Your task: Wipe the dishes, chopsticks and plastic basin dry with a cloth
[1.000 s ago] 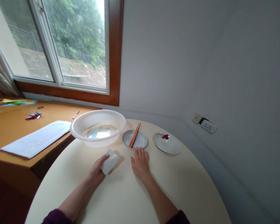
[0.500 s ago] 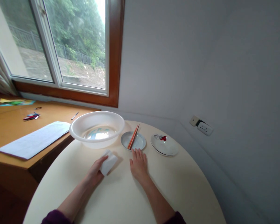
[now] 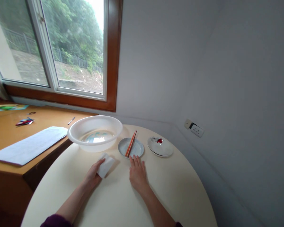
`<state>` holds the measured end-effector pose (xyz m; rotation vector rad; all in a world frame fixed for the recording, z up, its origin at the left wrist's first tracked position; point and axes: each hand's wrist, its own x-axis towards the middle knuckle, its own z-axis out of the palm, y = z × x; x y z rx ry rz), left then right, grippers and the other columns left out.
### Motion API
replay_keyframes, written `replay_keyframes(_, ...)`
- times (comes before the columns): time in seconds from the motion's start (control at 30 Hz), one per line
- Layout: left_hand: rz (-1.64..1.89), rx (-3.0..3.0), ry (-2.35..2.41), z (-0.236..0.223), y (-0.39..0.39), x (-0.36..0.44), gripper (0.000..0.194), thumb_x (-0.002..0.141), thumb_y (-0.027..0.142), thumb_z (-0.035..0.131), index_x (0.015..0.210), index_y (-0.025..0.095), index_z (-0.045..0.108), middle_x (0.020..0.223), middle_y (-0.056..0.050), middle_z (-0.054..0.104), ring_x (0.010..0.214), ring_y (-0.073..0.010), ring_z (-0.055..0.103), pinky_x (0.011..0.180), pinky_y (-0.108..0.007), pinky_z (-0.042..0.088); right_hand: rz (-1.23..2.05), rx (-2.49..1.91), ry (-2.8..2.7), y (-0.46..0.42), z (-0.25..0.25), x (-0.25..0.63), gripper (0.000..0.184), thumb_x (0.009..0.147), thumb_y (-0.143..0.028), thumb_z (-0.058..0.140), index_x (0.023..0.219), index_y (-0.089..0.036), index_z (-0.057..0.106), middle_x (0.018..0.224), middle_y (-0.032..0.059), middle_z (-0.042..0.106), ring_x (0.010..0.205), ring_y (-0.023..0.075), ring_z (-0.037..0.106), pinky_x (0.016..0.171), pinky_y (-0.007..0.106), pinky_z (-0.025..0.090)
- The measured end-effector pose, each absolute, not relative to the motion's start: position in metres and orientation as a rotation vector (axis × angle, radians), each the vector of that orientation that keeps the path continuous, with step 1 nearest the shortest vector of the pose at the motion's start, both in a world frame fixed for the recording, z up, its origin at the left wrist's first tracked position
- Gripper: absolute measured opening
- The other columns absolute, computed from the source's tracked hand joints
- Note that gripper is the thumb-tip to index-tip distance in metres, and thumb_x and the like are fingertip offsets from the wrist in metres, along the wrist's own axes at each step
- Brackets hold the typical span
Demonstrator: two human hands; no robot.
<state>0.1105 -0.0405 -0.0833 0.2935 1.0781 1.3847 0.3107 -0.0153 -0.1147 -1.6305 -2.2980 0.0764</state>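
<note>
A folded white tissue (image 3: 106,165) is gripped in my left hand (image 3: 94,174), thumb on top, over the near part of the round table. My right hand (image 3: 138,175) rests palm down with its fingers stretched out, the tips at the near rim of a pale grey-blue plate (image 3: 137,148). Orange-red chopsticks (image 3: 131,144) lie across that plate, their far ends beyond its rim. Right of it are stacked white plates (image 3: 162,147) with a red flower design. Behind my left hand stands a translucent white basin (image 3: 97,146).
The round cream table (image 3: 118,201) adjoins a wooden desk (image 3: 47,115) at the left. On the desk lie a white sheet (image 3: 33,143), a pen (image 3: 71,120) and a small pile of coloured pens (image 3: 25,121). A wall socket (image 3: 197,130) is at the right, a window (image 3: 73,47) behind.
The whole view has swung slightly to the right, so things appear further left. My right hand's fingers have drawn together a little; my left hand still holds the tissue.
</note>
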Motion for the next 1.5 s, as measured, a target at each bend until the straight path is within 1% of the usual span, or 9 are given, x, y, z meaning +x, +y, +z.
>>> replay_keyframes(0.23,1.47,0.255,1.077,-0.086,-0.043,0.11,0.02,0.075,0.017,0.06,0.094,0.011,0.058,0.056,-0.002,0.06,0.041,-0.0136,0.056,0.035,-0.02,0.043,0.1,-1.623,-2.346,-0.047,-0.113,0.327,0.056,0.085,-0.018,0.037,0.14,-0.021,0.033,0.148,0.004,0.029,0.138,0.0235,0.02,0.11,0.049,0.015)
replay_keyframes(0.33,1.492,0.251,1.09,-0.088,-0.042,0.109,0.018,0.075,0.016,0.06,0.092,0.011,0.058,0.056,-0.002,0.06,0.04,-0.0132,0.055,0.035,-0.021,0.043,0.134,-1.639,-2.362,-0.067,-0.108,0.335,0.053,0.086,-0.019,0.037,0.139,-0.022,0.036,0.147,0.0033,0.031,0.137,0.0224,0.022,0.111,0.048,0.013)
replay_keyframes(0.5,1.479,0.26,1.113,-0.088,-0.041,0.109,0.014,0.076,0.016,0.058,0.089,0.012,0.058,0.055,-0.002,0.06,0.041,-0.0139,0.055,0.034,-0.021,0.043,0.197,-1.697,-2.334,-0.1,-0.096,0.343,0.046,0.088,-0.023,0.037,0.133,-0.022,0.045,0.144,0.0029,0.037,0.136,0.0216,0.025,0.112,0.047,0.011)
replay_keyframes(0.6,1.462,0.273,1.127,-0.086,-0.042,0.11,0.01,0.078,0.017,0.056,0.086,0.012,0.058,0.055,-0.002,0.06,0.041,-0.0145,0.055,0.033,-0.022,0.042,0.203,-1.728,-2.302,-0.111,-0.09,0.344,0.042,0.088,-0.023,0.037,0.128,-0.022,0.051,0.141,0.0036,0.043,0.135,0.0215,0.029,0.112,0.046,0.012)
replay_keyframes(0.77,1.451,0.278,1.135,-0.083,-0.043,0.112,0.007,0.079,0.017,0.054,0.084,0.012,0.057,0.054,-0.002,0.059,0.04,-0.015,0.055,0.032,-0.023,0.042,0.186,-1.744,-2.25,-0.112,-0.085,0.346,0.037,0.088,-0.019,0.038,0.119,-0.022,0.058,0.133,0.0052,0.053,0.13,0.0217,0.037,0.111,0.049,0.015)
replay_keyframes(1.0,1.439,0.265,1.134,-0.082,-0.042,0.111,0.007,0.079,0.016,0.055,0.083,0.012,0.058,0.056,-0.003,0.061,0.041,-0.0152,0.056,0.034,-0.023,0.043,0.176,-1.717,-2.219,-0.11,-0.086,0.345,0.035,0.089,-0.016,0.037,0.115,-0.021,0.06,0.129,0.0063,0.056,0.128,0.0219,0.04,0.11,0.05,0.017)
replay_keyframes(1.23,1.431,0.272,1.143,-0.081,-0.044,0.112,0.008,0.077,0.018,0.056,0.083,0.012,0.057,0.053,-0.001,0.057,0.039,-0.0143,0.053,0.031,-0.022,0.04,0.198,-1.72,-2.216,-0.109,-0.085,0.345,0.035,0.088,-0.015,0.037,0.114,-0.02,0.06,0.128,0.0062,0.056,0.128,0.0217,0.04,0.11,0.05,0.016)
replay_keyframes(1.5,1.429,0.27,1.115,-0.085,-0.043,0.109,0.016,0.075,0.019,0.059,0.089,0.013,0.058,0.057,-0.002,0.059,0.042,-0.0147,0.056,0.034,-0.022,0.043,0.173,-1.691,-2.209,-0.109,-0.086,0.346,0.033,0.088,-0.016,0.039,0.111,-0.021,0.062,0.126,0.0067,0.058,0.126,0.0221,0.043,0.11,0.05,0.018)
